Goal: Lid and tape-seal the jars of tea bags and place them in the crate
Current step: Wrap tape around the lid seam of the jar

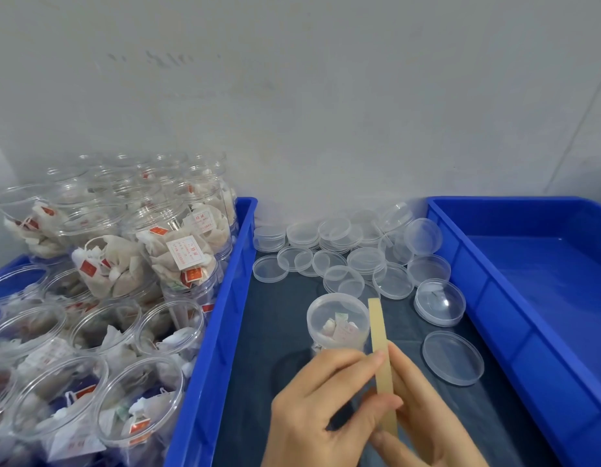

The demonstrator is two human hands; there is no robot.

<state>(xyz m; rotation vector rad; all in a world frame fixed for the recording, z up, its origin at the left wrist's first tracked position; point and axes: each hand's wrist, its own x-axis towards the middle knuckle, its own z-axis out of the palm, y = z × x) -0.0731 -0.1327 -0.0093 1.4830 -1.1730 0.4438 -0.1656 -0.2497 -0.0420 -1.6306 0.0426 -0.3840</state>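
Head view: my left hand (pixel 321 404) and right hand (pixel 424 412) pinch a tan tape strip (pixel 380 352) beside the lidded clear plastic jar (pixel 338 321) mid-bench; I judge sealing comes next, needing tape wrapped round the lid seam.

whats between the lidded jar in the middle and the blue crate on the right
In the head view, loose clear lids lie on the dark mat between the lidded jar and the empty crate.

A lidded jar (pixel 338 321) stands on the mat (pixel 275 332) at the centre, with loose lids (pixel 343 251) scattered behind it and to its right. A crate (pixel 221 298) full of jars (pixel 130 264) sits left; another crate (pixel 535 264) sits right. Near the jar, both hands (pixel 326 409) hold a strip (pixel 381 362).
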